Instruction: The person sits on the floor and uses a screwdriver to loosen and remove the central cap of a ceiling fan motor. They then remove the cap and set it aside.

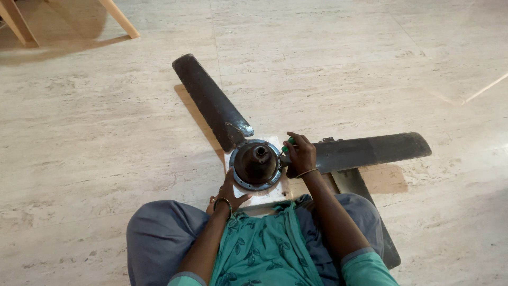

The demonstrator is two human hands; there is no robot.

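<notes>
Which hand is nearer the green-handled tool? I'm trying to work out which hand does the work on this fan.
Right. The right hand is wrapped around the green-handled tool at the fan hub's edge; the left hand rests at the hub's near-left side.

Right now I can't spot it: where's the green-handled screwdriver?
In the right hand, the green-handled screwdriver sits beside the round dark fan motor, near centre.

No packages, labels, signs or screens show anywhere in this view, from twelve o'clock round to six.
</notes>
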